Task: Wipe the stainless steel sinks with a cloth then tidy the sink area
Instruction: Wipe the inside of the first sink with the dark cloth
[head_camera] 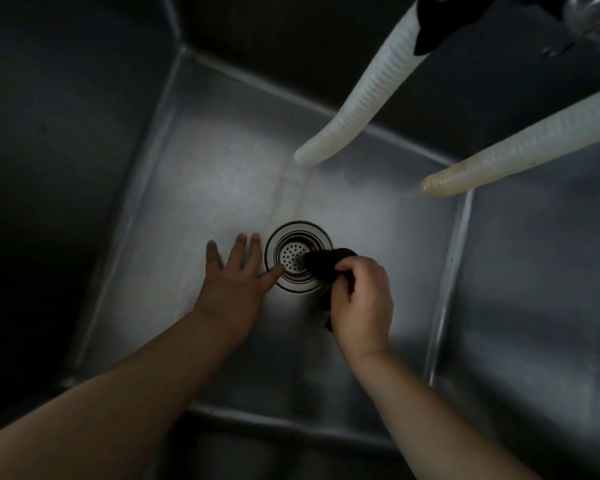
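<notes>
The sink [222, 174] fills nearly the whole frame: a deep steel basin with steep dark walls and a brighter floor in the middle. It is rigid and fixed, so it will take firm pressure. Its floor looks wet or filmed, and I judge it slippery under a palm. The creased corners, at upper left and along the right side, are where a cloth will need to be pushed in with fingertips.

Two white ribbed hoses [371, 88] hang in from the upper right, their ends above the far part of the floor. They look flexible and light. They stand in the way of wiping the back wall and right corner, and would likely need nudging aside.

The left hand [234, 289], left of centre, lies flat on the floor with fingers spread wide, holding nothing; its thumb tip reaches the rim of the drain [297, 256].

The right hand [361, 303], just right of the drain, is curled round the cloth [321, 266], gripping it bunched.

The drain sits at centre frame, a ringed metal strainer with small holes; its ridges could catch fabric.

The cloth is dark, soft and limp, probably damp. One end presses on the strainer's right edge, and a tail hangs below the fist. It handles best bunched, as it is held now.
</notes>
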The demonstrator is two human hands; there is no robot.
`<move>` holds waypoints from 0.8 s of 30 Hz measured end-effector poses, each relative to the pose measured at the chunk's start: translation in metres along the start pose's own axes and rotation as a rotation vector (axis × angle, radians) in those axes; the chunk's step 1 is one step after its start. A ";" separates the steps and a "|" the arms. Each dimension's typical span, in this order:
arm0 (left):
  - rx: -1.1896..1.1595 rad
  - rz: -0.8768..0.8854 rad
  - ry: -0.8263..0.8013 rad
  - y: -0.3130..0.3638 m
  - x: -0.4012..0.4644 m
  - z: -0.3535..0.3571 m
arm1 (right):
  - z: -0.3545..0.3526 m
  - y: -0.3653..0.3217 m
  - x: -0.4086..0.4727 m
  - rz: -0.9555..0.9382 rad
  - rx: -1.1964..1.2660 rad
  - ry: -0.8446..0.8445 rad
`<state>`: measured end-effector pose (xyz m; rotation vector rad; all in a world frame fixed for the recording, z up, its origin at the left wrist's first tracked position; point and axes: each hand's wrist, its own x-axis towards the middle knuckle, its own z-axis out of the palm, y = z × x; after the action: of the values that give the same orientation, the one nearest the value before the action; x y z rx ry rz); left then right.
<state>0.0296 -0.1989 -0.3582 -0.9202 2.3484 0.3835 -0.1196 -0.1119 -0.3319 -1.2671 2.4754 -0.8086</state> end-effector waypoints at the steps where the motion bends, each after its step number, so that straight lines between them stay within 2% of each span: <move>1: -0.004 -0.002 0.012 -0.001 0.000 0.002 | -0.001 0.000 -0.002 -0.004 0.028 0.029; 3: -0.006 -0.005 0.021 -0.001 -0.001 0.005 | 0.004 -0.005 0.001 -0.013 0.022 -0.035; 7: -0.021 0.003 0.029 -0.002 -0.001 0.007 | 0.038 -0.017 0.020 -0.136 -0.400 -0.592; 9: -0.028 0.003 0.028 -0.002 0.000 0.007 | 0.053 -0.026 0.031 -0.105 -0.472 -0.713; 13: -0.014 0.001 0.010 -0.001 0.000 0.005 | 0.051 -0.028 0.047 -0.054 -0.417 -0.795; 18: 0.003 0.002 -0.013 0.000 -0.002 -0.001 | 0.038 -0.024 0.065 -0.155 -0.435 -1.017; 20: 0.006 0.005 -0.020 0.000 -0.003 -0.003 | 0.040 -0.032 0.067 -0.260 -0.553 -0.983; 22: 0.002 0.008 -0.016 0.000 -0.003 -0.004 | 0.038 -0.037 0.065 -0.396 -0.664 -0.839; 24: 0.014 0.010 -0.027 -0.001 -0.002 -0.004 | 0.034 -0.035 0.059 -0.457 -0.743 -0.795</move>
<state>0.0296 -0.2003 -0.3541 -0.8913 2.3288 0.3806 -0.1163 -0.1885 -0.3382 -1.9216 1.8444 0.5657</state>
